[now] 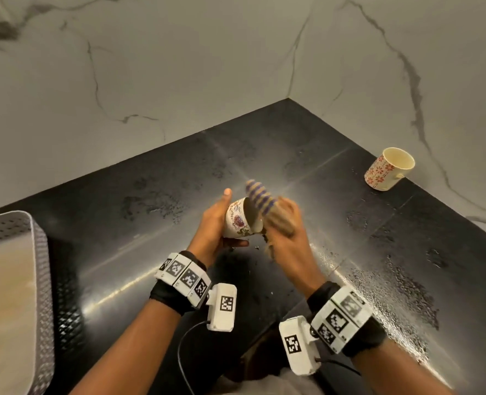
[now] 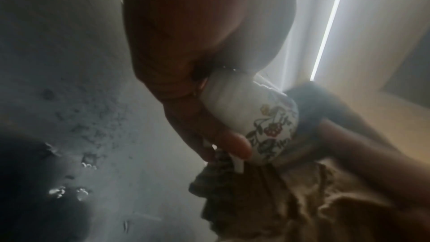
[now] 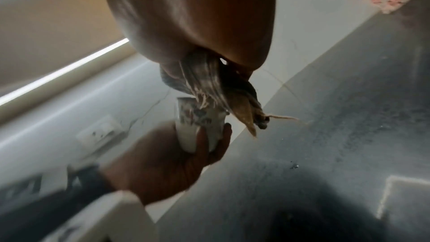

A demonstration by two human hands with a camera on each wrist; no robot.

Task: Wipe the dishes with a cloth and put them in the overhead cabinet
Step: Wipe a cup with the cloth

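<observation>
left hand (image 1: 212, 223) fingers curled round floral cup (image 1: 240, 220) above wet black bench (image 1: 378, 252), right hand (image 1: 289, 238) clutching striped cloth (image 1: 260, 196) at its mouth.

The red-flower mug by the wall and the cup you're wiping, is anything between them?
Only bare, wet counter lies between the mug and the cup, as the head view shows.

A black countertop (image 1: 156, 223) with wet patches meets a veined marble wall (image 1: 179, 67) at a corner. A perforated grey basket (image 1: 40, 269) stands at the left edge. A wall socket (image 3: 100, 132) appears blurred in the right wrist view.
</observation>
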